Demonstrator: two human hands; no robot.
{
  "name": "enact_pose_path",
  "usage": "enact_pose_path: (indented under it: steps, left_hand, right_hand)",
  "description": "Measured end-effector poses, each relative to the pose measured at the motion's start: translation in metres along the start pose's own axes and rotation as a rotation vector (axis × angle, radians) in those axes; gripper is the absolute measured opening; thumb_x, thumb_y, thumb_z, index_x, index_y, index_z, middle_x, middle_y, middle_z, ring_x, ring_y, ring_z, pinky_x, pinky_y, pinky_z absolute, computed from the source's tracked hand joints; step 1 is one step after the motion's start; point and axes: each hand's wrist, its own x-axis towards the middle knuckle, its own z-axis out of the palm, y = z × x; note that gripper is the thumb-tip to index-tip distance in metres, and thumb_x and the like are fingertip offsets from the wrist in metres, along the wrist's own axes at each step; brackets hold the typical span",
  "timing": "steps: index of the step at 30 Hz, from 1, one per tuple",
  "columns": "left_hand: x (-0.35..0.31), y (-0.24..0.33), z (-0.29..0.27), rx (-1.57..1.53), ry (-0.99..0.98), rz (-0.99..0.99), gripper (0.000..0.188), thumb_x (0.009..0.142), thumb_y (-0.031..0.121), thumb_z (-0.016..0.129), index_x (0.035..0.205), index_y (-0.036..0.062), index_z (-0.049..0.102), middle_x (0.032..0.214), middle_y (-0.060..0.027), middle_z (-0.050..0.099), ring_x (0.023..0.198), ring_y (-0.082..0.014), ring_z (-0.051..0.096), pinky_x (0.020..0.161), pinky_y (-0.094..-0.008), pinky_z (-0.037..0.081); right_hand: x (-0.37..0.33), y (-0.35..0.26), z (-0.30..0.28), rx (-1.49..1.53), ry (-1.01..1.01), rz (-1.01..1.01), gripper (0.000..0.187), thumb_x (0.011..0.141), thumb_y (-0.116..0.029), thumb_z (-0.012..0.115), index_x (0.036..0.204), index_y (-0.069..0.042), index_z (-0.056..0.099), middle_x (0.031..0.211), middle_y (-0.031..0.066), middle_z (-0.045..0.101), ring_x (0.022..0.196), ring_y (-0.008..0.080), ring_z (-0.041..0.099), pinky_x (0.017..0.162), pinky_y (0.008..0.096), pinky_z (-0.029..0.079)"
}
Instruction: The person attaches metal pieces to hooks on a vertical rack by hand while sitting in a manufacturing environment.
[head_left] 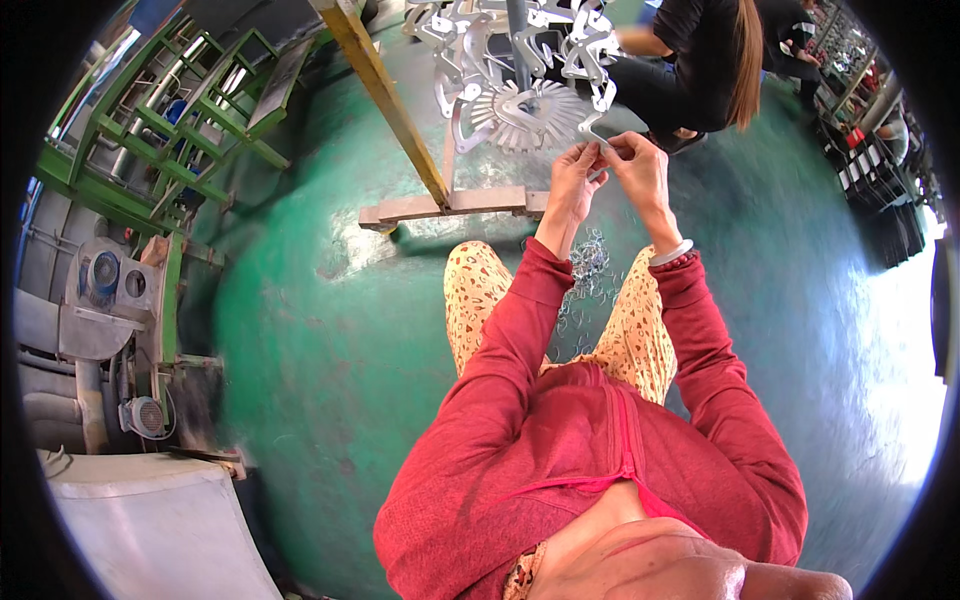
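Head view: we find both bare hands raised together in front of the knees, at the lower edge of a hanging cluster of metal parts (525, 112). The left hand (572, 188) is drawn narrow, its fingertips pinched on the lower end of a pale metal bracket (592, 134); the right hand (642, 178) closes on the same end from the other side. The fingers cover the join, so we cannot tell whether a smaller piece sits between them.

We judge the step in hand to be fine fingertip work at that bracket's end. The next move, in our judgement, calls for one hand to steady the bracket while the other works, without setting its neighbours swinging.

The bracket looks slim, bent and matt silver-grey, and hangs at the cluster's right side; its finish is too small to grade. Beside the cluster stands a worn yellow post (388, 95). Small metal bits (590, 262) lie scattered on the green floor (320, 370) below the hands.
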Motion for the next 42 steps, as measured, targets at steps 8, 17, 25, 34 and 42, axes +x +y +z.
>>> enact_pose_path:
  steps: [8,17,25,34,42]
  left_hand:
    - [0.023,0.012,-0.012,-0.011,0.083,-0.013,0.015,0.089,0.027,0.059,0.087,0.0119,0.059,0.075,0.0044,0.054,0.07,-0.008,0.049,0.07,-0.0308,0.04]
    - [0.031,0.017,-0.029,0.028,0.116,0.03,0.018,0.089,0.032,0.059,0.087,0.0144,0.059,0.078,0.0062,0.055,0.073,-0.0062,0.048,0.071,-0.0293,0.039]
    - [-0.016,0.026,-0.059,0.36,0.138,-0.085,0.033,0.09,0.039,0.054,0.099,0.0092,0.063,0.085,0.0029,0.063,0.076,-0.0069,0.057,0.069,-0.0248,0.039]
    - [-0.06,0.075,-0.082,0.781,0.116,-0.171,0.03,0.092,0.032,0.054,0.1,0.0058,0.066,0.083,0.0014,0.065,0.074,-0.0065,0.059,0.063,-0.0202,0.042]
    - [-0.067,0.1,-0.078,0.916,0.181,-0.173,0.03,0.091,0.032,0.055,0.1,0.0056,0.066,0.082,0.0008,0.066,0.073,-0.0063,0.06,0.065,-0.02,0.044]
  right_hand:
    - [0.014,0.006,0.039,-0.026,0.063,-0.026,0.025,0.075,-0.013,0.065,0.094,0.002,0.065,0.072,0.0175,0.065,0.062,0.0252,0.065,0.058,0.033,0.049]
    - [0.034,-0.004,0.053,-0.084,0.032,-0.072,0.023,0.069,-0.014,0.066,0.086,0.002,0.064,0.065,0.0178,0.062,0.062,0.0288,0.065,0.057,0.0351,0.049]
    - [0.047,0.02,0.062,-0.156,0.12,-0.162,0.029,0.066,-0.009,0.063,0.093,0.001,0.066,0.073,0.0202,0.064,0.073,0.0339,0.064,0.069,0.0396,0.05]
    - [0.041,0.016,0.059,-0.126,0.053,-0.097,0.024,0.069,-0.008,0.064,0.09,0.001,0.065,0.086,0.0207,0.063,0.083,0.036,0.062,0.076,0.0421,0.048]
    - [0.028,0.001,0.058,-0.112,0.09,-0.053,0.024,0.07,-0.007,0.062,0.093,0.0,0.063,0.092,0.0203,0.063,0.086,0.0371,0.06,0.076,0.0433,0.048]
